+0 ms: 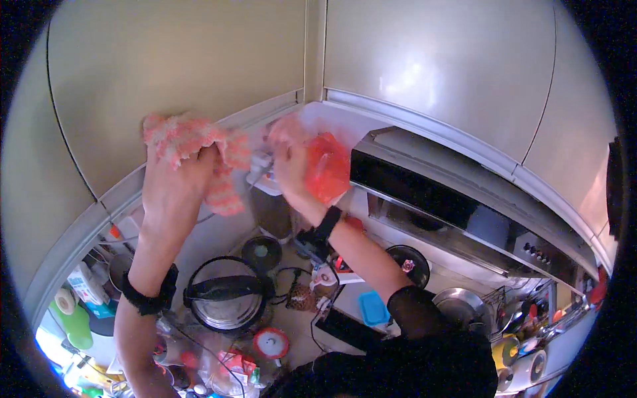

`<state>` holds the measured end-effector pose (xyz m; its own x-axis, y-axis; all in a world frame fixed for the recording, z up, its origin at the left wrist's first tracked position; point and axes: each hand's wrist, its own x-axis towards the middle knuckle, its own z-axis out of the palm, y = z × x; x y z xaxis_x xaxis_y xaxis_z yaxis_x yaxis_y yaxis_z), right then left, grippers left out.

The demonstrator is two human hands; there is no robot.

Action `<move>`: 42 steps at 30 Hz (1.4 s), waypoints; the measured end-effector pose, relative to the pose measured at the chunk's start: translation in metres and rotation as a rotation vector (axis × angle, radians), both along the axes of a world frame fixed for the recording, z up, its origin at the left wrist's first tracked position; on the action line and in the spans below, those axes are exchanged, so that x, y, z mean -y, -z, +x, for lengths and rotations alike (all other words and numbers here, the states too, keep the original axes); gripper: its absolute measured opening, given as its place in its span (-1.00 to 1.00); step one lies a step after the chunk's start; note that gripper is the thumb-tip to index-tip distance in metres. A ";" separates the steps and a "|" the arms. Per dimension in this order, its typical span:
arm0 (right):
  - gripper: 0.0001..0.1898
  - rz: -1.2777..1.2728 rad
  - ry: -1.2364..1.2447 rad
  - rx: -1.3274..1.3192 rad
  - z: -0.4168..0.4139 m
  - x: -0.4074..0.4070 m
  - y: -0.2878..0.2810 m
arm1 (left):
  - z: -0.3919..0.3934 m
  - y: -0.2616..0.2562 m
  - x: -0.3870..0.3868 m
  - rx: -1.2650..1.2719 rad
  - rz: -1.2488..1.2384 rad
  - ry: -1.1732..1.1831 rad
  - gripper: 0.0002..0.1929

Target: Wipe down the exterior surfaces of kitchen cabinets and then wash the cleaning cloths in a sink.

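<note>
My left hand [181,174] is raised at the lower edge of the left wall cabinet [174,59], closed on a pink and white fluffy cloth [184,137]. Part of the cloth hangs down beside the fingers. My right hand [288,159] is blurred and raised near the cabinet corner, next to a red plastic bag [327,166]; a blurred pinkish shape lies at its fingertips, and I cannot tell whether it holds anything. Both wrists have black bands. Just below the right hand stands a tall container with a pale lid [271,214].
A range hood [448,209] juts out at right. Below are an electric pressure cooker [229,298], a blue tray [373,308], a black pan [410,266], a red-rimmed lid [271,343], a metal bowl [458,303] and a green bottle [74,323]. Cables cross the crowded counter.
</note>
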<state>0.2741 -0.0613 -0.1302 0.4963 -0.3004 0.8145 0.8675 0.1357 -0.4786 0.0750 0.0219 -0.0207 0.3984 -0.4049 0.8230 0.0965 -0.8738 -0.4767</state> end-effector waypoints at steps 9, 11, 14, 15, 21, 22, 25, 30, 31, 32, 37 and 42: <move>-0.84 0.137 -0.943 -0.173 -0.103 0.025 -0.005 | -0.006 0.008 -0.014 -0.018 0.023 -0.016 -0.80; -0.86 0.087 -0.764 -0.156 -0.104 0.058 -0.033 | 0.002 0.008 -0.008 -0.033 -0.007 0.020 -0.80; -0.89 0.050 -0.631 -0.051 -0.131 0.083 -0.098 | -0.004 0.005 -0.006 -0.028 0.003 0.030 -0.80; -0.88 0.120 -0.655 -0.040 -0.136 0.086 -0.122 | -0.008 0.001 -0.005 -0.012 0.028 0.012 -0.85; -0.78 0.111 0.171 0.211 -0.042 0.060 -0.193 | -0.004 -0.002 -0.004 -0.026 0.019 0.008 -0.90; -0.72 0.169 0.509 0.264 -0.022 0.051 -0.191 | -0.005 -0.003 -0.005 -0.006 0.039 -0.006 -0.90; -0.60 -0.079 0.440 0.329 0.019 0.045 -0.168 | 0.000 0.002 -0.005 0.028 0.059 0.024 -0.81; -0.59 0.021 0.479 0.243 0.025 0.018 -0.098 | -0.008 0.000 -0.004 -0.036 0.057 -0.017 -0.80; -0.62 0.060 0.446 0.217 0.028 0.018 -0.090 | -0.007 -0.002 -0.003 -0.004 0.055 0.032 -0.80; -0.62 0.060 0.460 0.224 0.029 0.019 -0.082 | -0.004 -0.002 -0.003 0.002 0.055 0.046 -0.80; -0.63 0.348 -0.177 0.032 0.008 0.018 -0.070 | -0.005 0.002 -0.005 0.013 0.109 -0.061 -0.79; -0.80 -0.227 0.490 0.043 0.017 0.036 -0.100 | -0.004 0.002 -0.011 -0.009 0.056 0.026 -0.79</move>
<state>0.2907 -0.0969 -0.0302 0.3068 -0.3028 0.9023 0.8227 -0.3924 -0.4114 0.0710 0.0328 -0.0227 0.3942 -0.4609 0.7951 0.0695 -0.8477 -0.5259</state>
